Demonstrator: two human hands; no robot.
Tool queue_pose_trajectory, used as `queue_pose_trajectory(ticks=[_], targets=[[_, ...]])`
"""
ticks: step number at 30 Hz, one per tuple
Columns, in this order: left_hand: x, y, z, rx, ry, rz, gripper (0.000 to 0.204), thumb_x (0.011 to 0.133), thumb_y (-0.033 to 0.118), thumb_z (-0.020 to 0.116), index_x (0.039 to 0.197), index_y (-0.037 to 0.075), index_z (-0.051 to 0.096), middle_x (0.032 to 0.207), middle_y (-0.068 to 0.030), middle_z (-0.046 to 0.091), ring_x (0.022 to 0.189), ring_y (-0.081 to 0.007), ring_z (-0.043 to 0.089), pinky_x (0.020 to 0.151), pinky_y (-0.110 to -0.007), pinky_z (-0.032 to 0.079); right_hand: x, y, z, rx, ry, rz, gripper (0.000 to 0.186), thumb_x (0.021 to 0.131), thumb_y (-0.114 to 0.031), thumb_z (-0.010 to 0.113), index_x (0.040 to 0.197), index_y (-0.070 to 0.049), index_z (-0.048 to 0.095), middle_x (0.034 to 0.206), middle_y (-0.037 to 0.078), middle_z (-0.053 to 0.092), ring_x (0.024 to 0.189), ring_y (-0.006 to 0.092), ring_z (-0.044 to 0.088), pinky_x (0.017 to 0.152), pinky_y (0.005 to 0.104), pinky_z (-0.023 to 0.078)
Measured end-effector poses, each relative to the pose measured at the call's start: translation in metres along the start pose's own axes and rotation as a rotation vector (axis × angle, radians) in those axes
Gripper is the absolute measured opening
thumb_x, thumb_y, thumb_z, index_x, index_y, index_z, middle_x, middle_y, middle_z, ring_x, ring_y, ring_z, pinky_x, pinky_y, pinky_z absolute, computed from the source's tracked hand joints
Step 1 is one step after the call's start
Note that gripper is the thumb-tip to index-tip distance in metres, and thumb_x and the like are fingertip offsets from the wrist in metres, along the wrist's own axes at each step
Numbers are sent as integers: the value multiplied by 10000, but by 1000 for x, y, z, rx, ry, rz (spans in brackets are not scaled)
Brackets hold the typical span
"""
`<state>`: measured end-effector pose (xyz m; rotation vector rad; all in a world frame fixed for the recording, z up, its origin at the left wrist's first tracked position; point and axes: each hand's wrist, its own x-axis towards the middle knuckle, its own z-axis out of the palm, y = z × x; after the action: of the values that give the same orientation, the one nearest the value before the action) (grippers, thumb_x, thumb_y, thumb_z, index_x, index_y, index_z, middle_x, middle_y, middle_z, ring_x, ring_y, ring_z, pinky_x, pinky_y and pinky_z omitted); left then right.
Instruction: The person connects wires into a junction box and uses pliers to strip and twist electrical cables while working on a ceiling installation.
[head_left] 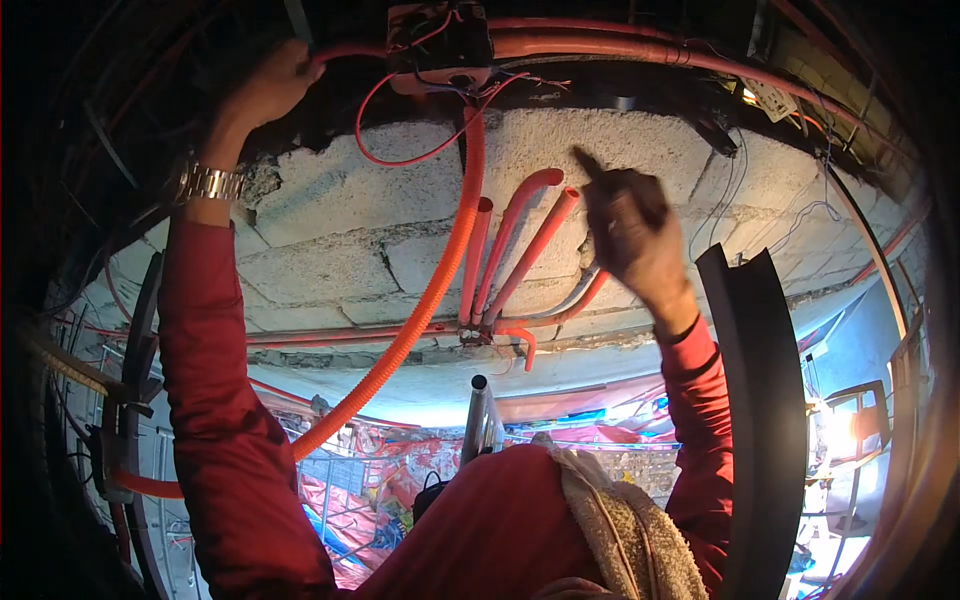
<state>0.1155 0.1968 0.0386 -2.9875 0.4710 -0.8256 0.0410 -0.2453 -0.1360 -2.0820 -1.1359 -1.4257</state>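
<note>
Up at the left, my left hand is closed around a red conduit beside an electrical junction box. Thin wires come out of the box, one a red wire hanging in a loop. My right hand is raised right of centre, its fingers mostly curled. A dark tip points up and left from it; shadow hides whether that is a finger or a held thing. An orange corrugated conduit drops from the box and curves to the lower left. Several red pipe stubs stand near my right hand.
A pale block wall fills the middle. Close on the right stands a dark metal channel. Further red pipes run along the top. A metal tube and a beige towel show low down. Loose wires hang at right.
</note>
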Motion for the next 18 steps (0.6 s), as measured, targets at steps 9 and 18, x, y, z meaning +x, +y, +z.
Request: queue_pose_trajectory(ticks=[9,18], targets=[[6,57,-27,7,81,120,269,1061,247,578,938,9,603,719,-35,453,658,-146,423,630,-346,387,35,-9,21,-388,-24,175,518,811,-75,657,1329,-78,643,1015,106,707,877,292,651,757,425,508],[-4,127,-30,-526,-116,428,307,1055,340,588,984,42,618,748,6,508,676,-112,477,644,-301,398,35,-47,22,-33,114,70,678,795,-33,667,1454,-155,568,872,52,588,795,249,609,720,397,481]])
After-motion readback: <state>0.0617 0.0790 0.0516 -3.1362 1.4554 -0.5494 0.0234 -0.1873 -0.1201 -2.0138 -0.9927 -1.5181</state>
